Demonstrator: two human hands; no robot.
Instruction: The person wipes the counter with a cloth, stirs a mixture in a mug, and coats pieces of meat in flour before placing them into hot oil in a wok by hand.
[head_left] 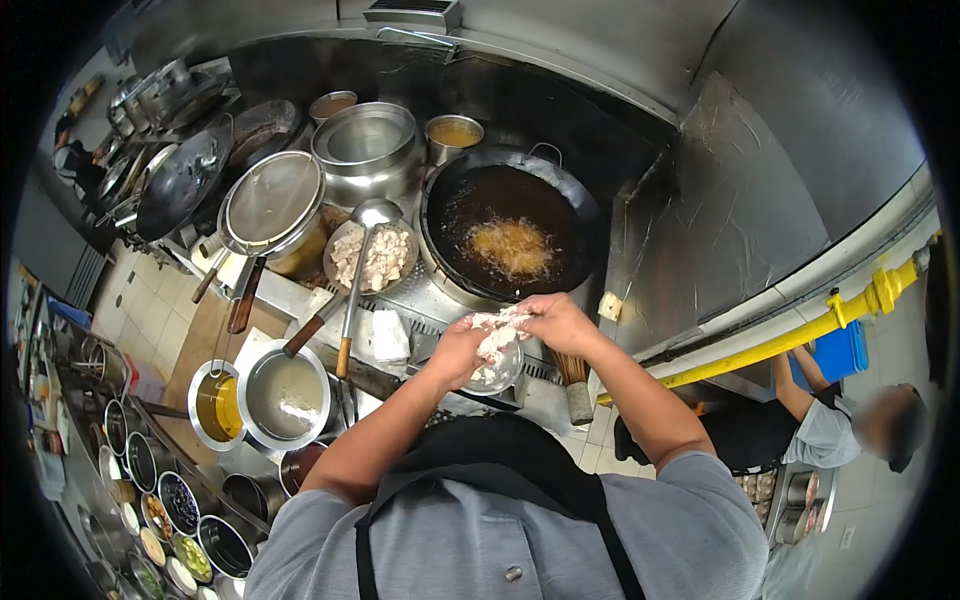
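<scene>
Pale, battered-looking pieces [496,338] are held between my two hands over a metal bowl [497,376]. My left hand [464,350] has its fingers closed on them from the left side. From the right, my right hand [552,322] pinches the same pieces. Just beyond my hands is a large black wok [585,218] of dark oil, where a golden mass [512,247] bubbles. A perforated strainer of pale chunks [385,258] lies left of the wok, with a long-handled ladle [376,212] across it.
Big metal pots [364,140] and a round mesh strainer [273,198] stand at the back left. Nearer are a pot of cloudy liquid [287,392], a white cloth [390,335] and ingredient containers [180,502]. A bamboo brush [574,388] and yellow pipe [740,365] lie right; another person [815,435] is beyond.
</scene>
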